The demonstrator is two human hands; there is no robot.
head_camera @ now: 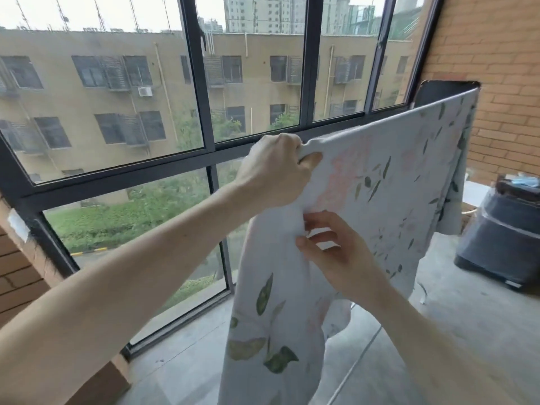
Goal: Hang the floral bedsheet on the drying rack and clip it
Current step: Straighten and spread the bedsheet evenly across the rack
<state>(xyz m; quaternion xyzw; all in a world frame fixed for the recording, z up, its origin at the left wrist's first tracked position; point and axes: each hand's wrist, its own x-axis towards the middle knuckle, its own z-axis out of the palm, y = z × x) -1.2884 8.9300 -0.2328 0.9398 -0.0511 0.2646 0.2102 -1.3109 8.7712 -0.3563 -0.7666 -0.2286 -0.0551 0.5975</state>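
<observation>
The floral bedsheet [388, 182], pale with green leaves and pink blooms, hangs stretched from centre to upper right, and its left part drops towards the floor. My left hand [277, 168] grips the sheet's top edge at its left end. Just below, my right hand [333, 249] pinches a fold of the sheet between thumb and fingers. The drying rack is hidden under the cloth; only a thin pale rod [355, 365] shows low down. No clip is in view.
A dark-framed window wall [204, 92] runs behind the sheet. A brick wall [496, 54] stands at the right, with a dark board [444, 92] behind the sheet's far end. A dark plastic-wrapped bin [499, 241] sits on the concrete floor [467, 317] at right.
</observation>
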